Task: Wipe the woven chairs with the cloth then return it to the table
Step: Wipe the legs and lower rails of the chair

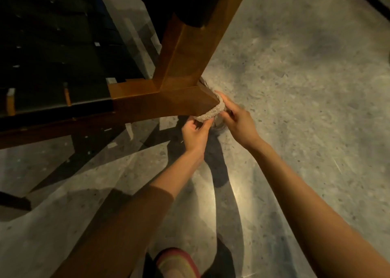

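The wiping step is in hand, and it is the frame being done, not the weave. The beige cloth (212,112) is looped like a strap round the near right corner of the chair (164,102), just where the wooden rails meet. The left hand (195,133) pinches the cloth's near end from below, and the right hand (237,120) grips the other end at the right of the corner. The two hands are close together but not touching, each clamped on the cloth. The black woven seat (52,51) lies to the left and far, with no hand on it. My judgement is that the next move calls for drawing the cloth back and forth round the corner or sliding it down the leg, with both ends kept taut so it does not slip off the edge (a slack loop would simply drop to the floor). After that come the remaining surfaces and the carry back to the table. The table is nowhere in view, and neither is any second chair. The leg under the corner is hidden by the cloth and hands. The dark shape on the speckled floor (306,87) beneath them could be leg or shadow; I cannot tell which. The chair's upper part is cut off at the top edge.
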`<control>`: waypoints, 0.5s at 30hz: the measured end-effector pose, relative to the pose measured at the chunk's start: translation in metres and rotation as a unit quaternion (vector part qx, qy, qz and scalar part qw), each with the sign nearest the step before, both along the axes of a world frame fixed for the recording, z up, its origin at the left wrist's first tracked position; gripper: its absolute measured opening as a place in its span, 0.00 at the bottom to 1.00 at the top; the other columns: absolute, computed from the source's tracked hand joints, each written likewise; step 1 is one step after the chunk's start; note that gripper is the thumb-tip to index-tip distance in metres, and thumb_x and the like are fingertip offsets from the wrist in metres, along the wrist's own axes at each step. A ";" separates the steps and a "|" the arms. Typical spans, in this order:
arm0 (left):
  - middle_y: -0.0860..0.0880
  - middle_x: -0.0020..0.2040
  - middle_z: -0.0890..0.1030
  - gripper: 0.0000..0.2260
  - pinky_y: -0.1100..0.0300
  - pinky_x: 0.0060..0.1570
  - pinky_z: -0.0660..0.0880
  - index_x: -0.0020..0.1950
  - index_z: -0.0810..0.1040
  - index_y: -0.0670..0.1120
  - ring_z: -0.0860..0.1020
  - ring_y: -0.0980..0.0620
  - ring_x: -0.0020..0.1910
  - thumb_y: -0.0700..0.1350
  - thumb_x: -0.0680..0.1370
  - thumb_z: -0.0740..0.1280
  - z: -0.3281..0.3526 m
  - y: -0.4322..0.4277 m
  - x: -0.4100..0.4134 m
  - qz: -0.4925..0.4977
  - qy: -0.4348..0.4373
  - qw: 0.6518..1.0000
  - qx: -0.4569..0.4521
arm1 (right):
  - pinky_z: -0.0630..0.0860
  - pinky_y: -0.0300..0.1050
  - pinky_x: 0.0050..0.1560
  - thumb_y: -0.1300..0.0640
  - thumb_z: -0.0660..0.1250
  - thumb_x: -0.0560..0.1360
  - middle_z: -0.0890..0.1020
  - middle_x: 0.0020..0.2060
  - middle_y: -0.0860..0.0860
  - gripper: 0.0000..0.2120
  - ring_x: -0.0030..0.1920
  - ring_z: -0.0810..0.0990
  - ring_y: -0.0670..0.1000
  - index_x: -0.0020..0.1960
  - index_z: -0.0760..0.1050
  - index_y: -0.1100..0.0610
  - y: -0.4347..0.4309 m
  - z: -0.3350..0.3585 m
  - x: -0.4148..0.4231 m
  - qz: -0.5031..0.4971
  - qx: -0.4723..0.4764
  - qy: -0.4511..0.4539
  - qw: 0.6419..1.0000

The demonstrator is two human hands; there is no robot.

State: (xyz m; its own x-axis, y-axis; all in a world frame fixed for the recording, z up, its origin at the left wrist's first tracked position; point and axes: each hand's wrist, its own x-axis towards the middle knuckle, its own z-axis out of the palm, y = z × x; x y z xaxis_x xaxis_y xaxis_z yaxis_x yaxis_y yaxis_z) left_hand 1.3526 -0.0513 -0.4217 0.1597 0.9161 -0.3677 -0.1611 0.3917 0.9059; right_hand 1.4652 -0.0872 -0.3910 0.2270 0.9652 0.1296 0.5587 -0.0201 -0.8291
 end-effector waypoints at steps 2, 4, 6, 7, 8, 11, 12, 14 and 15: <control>0.47 0.54 0.81 0.10 0.63 0.53 0.77 0.55 0.76 0.48 0.79 0.52 0.54 0.38 0.75 0.70 -0.009 0.004 0.013 -0.036 0.011 0.999 -0.034 | 0.60 0.21 0.60 0.68 0.57 0.79 0.66 0.66 0.42 0.24 0.63 0.64 0.31 0.74 0.62 0.57 0.000 -0.012 0.008 -0.019 -0.037 0.016 0.999; 0.43 0.60 0.79 0.14 0.52 0.62 0.73 0.61 0.74 0.44 0.77 0.46 0.60 0.38 0.76 0.69 -0.014 0.007 0.022 -0.074 0.006 0.993 -0.086 | 0.61 0.26 0.64 0.67 0.56 0.81 0.67 0.68 0.45 0.23 0.66 0.64 0.37 0.74 0.61 0.58 0.001 -0.020 0.015 -0.024 -0.077 0.049 0.996; 0.41 0.63 0.76 0.16 0.48 0.65 0.70 0.65 0.72 0.41 0.75 0.43 0.63 0.37 0.77 0.67 -0.018 0.010 0.029 -0.101 0.021 0.989 -0.110 | 0.64 0.37 0.69 0.66 0.56 0.81 0.67 0.70 0.50 0.22 0.69 0.65 0.44 0.75 0.60 0.58 0.002 -0.024 0.020 -0.021 -0.105 0.059 0.993; 0.41 0.64 0.76 0.17 0.48 0.66 0.70 0.65 0.71 0.40 0.74 0.43 0.64 0.36 0.77 0.66 -0.018 0.011 0.031 -0.106 0.029 0.987 -0.114 | 0.64 0.41 0.70 0.65 0.56 0.81 0.67 0.71 0.53 0.22 0.69 0.66 0.48 0.75 0.60 0.59 0.003 -0.025 0.021 -0.021 -0.115 0.064 0.991; 0.41 0.64 0.76 0.16 0.48 0.66 0.70 0.65 0.72 0.39 0.74 0.43 0.64 0.36 0.77 0.66 -0.018 0.011 0.032 -0.105 0.033 0.987 -0.118 | 0.65 0.43 0.70 0.64 0.57 0.81 0.68 0.71 0.54 0.22 0.70 0.67 0.50 0.74 0.60 0.59 0.003 -0.025 0.021 -0.027 -0.124 0.070 0.989; 0.41 0.61 0.78 0.14 0.51 0.63 0.73 0.62 0.74 0.40 0.77 0.44 0.60 0.36 0.77 0.67 -0.014 0.006 0.030 -0.067 0.023 0.988 -0.135 | 0.68 0.43 0.68 0.63 0.58 0.81 0.72 0.68 0.52 0.21 0.67 0.71 0.49 0.73 0.65 0.57 0.002 -0.018 0.017 -0.060 -0.111 0.046 0.991; 0.41 0.61 0.79 0.14 0.51 0.62 0.73 0.62 0.75 0.40 0.77 0.45 0.60 0.36 0.77 0.67 -0.012 0.003 0.028 -0.046 0.013 0.989 -0.138 | 0.70 0.40 0.65 0.63 0.59 0.80 0.75 0.65 0.51 0.20 0.63 0.74 0.46 0.72 0.67 0.57 0.001 -0.014 0.013 -0.069 -0.085 0.025 0.994; 0.42 0.61 0.78 0.16 0.50 0.62 0.73 0.64 0.75 0.40 0.77 0.45 0.60 0.37 0.76 0.68 -0.006 -0.002 0.022 -0.008 -0.007 0.990 -0.141 | 0.77 0.37 0.55 0.65 0.62 0.78 0.81 0.57 0.53 0.21 0.51 0.81 0.45 0.70 0.70 0.56 -0.002 -0.003 0.003 -0.079 -0.022 -0.008 0.997; 0.43 0.61 0.79 0.17 0.51 0.62 0.73 0.64 0.75 0.41 0.77 0.46 0.61 0.38 0.76 0.69 -0.002 -0.005 0.018 0.011 -0.016 0.990 -0.141 | 0.79 0.42 0.49 0.66 0.64 0.77 0.83 0.52 0.57 0.21 0.46 0.82 0.50 0.69 0.71 0.55 -0.003 0.001 -0.003 -0.082 0.005 -0.029 0.996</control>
State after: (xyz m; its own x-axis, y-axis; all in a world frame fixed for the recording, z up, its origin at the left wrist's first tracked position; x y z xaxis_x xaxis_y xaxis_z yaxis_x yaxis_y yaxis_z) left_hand 1.3709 -0.0567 -0.4238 0.1568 0.7805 -0.6052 -0.1980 0.6252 0.7550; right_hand 1.4621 -0.0902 -0.3895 0.3726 0.9149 0.1553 0.5951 -0.1071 -0.7965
